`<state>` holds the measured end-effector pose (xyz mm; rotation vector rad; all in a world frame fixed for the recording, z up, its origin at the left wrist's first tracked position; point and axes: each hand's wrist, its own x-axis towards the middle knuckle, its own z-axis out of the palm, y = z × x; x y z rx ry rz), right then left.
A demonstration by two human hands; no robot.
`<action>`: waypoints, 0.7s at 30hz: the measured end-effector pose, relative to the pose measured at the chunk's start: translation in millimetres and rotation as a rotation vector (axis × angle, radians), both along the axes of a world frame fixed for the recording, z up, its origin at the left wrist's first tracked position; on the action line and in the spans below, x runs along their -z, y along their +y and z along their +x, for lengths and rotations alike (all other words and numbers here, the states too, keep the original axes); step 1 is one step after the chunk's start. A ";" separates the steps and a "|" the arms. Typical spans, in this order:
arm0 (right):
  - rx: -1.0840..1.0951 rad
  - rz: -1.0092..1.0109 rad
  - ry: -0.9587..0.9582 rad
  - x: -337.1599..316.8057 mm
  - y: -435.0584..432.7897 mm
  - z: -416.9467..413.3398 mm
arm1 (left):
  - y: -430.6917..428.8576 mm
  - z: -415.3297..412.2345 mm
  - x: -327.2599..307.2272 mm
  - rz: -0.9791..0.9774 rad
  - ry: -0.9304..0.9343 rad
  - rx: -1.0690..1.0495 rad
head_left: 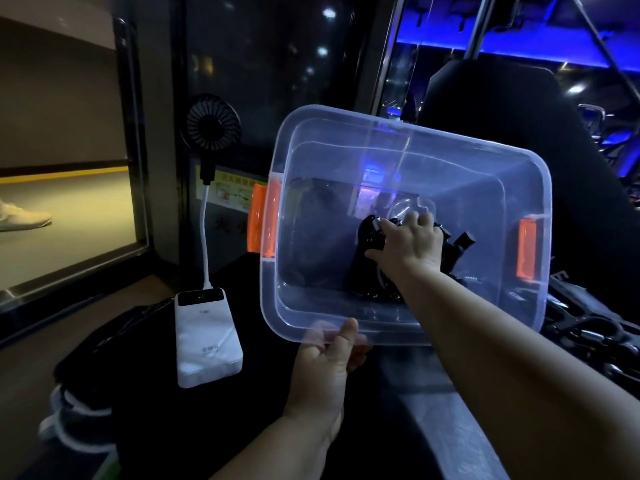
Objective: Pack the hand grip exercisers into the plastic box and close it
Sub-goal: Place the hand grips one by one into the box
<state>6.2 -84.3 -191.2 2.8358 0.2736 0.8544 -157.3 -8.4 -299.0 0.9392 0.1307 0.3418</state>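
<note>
Inside box [408, 130], right hand [412, 244] grips exercisers [365, 275]; left hand [322, 365] pinches rim.

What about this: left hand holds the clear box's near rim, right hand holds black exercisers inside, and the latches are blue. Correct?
Only the colour is wrong: the head view shows orange latches. The left hand does hold the box by its rim, the right hand the exercisers inside.

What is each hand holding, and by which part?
The left hand pinches the clear plastic box by its near rim. The right hand grasps the black hand grip exercisers inside it from above; which part cannot be told.
</note>
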 end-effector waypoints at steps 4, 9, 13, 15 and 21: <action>-0.084 0.033 0.030 3.8 -3.2 6.5 | -0.2 0.4 0.4 0.005 -0.002 -0.009; -0.166 0.016 0.145 8.7 -7.5 17.0 | -0.3 -0.1 0.2 0.009 -0.019 -0.006; -0.162 -0.012 0.151 9.4 -7.8 18.5 | -0.2 -1.0 -1.4 0.011 -0.029 -0.013; -0.161 -0.015 0.152 8.5 -6.9 18.9 | 0.0 -1.2 -1.7 0.010 -0.032 -0.012; -0.171 0.001 0.148 8.5 -7.2 19.8 | -0.7 -1.9 -1.9 0.009 -0.038 -0.014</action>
